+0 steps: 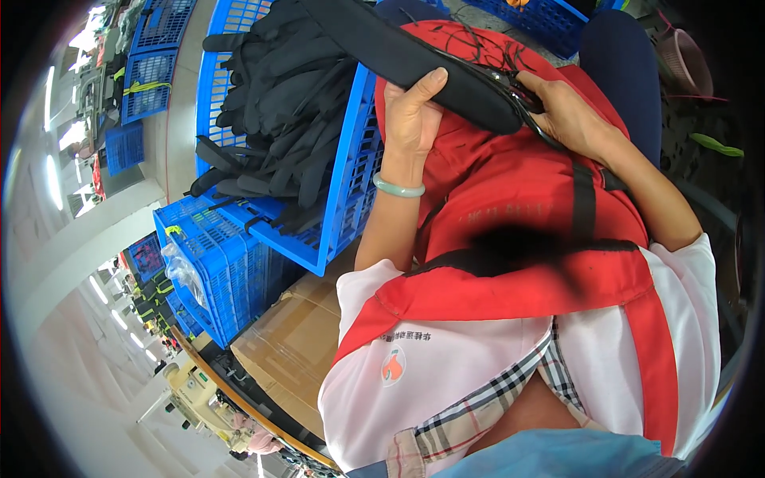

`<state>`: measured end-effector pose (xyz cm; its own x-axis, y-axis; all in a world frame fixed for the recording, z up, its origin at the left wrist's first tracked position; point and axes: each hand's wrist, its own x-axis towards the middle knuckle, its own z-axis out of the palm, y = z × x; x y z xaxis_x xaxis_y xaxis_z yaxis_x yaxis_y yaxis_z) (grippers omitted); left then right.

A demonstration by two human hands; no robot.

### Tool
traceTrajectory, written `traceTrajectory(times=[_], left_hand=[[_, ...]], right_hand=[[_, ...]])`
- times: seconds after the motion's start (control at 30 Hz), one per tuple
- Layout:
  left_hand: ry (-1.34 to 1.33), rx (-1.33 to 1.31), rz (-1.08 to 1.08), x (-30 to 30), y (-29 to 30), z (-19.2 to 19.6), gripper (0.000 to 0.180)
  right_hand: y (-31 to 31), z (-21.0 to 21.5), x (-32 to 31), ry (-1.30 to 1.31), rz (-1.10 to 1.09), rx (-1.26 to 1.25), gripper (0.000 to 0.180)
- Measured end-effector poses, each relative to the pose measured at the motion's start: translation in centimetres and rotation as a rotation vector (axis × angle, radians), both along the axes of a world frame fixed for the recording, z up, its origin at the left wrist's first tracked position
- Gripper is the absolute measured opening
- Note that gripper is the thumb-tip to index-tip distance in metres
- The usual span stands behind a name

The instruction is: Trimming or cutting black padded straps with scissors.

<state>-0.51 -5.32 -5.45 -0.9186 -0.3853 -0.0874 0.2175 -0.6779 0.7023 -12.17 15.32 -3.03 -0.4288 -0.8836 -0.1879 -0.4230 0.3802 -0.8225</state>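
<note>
- Black padded strap [422, 68] lies slanted across the person's lap, over a red apron [518, 183], running from the upper left down to a rounded end near the right hand.
- Left hand [410, 115] grips the strap from below, thumb pressed on its upper face, fingers wrapped behind it; a pale green bangle [398, 189] sits on that wrist.
- Right hand [562, 111] is closed on a pair of dark scissors [522, 99], whose blades meet the strap's rounded end.
- Loose black thread ends [478, 44] lie scattered on the apron just above the strap.
- Blue plastic crate [347, 171] stands just beside the left hand, filled with a heap of similar black straps [279, 111].
- More blue crates [215, 263] sit below it, next to a brown cardboard box [295, 342].
</note>
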Motion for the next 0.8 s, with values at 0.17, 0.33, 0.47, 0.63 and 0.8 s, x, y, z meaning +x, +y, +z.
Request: traceTrajectory(times=[0.17,0.33,0.47,0.63,0.8], left_hand=[[0.0,0.045,-0.011,0.3,-0.1,0.0,0.036],[-0.013,0.015,-0.04,0.2,0.0,-0.2,0.033],[0.003,0.036,-0.001,-0.2,1.0,0.4,0.031],[0.007,0.029,-0.01,0.3,0.5,-0.2,0.03],[-0.004,0.16,-0.035,0.3,0.4,0.3,0.031]], right_hand=[[0.3,1.6,-0.1,-0.062,0.012,-0.037,0.053],[0.5,1.1,-0.2,-0.041,0.044,-0.034,0.061],[0.0,0.7,-0.2,0.063,0.015,-0.015,0.06],[-0.2,1.4,-0.2,-0.05,0.024,0.132,0.063],[1.2,1.2,-0.4,0.047,0.074,-0.137,0.066]])
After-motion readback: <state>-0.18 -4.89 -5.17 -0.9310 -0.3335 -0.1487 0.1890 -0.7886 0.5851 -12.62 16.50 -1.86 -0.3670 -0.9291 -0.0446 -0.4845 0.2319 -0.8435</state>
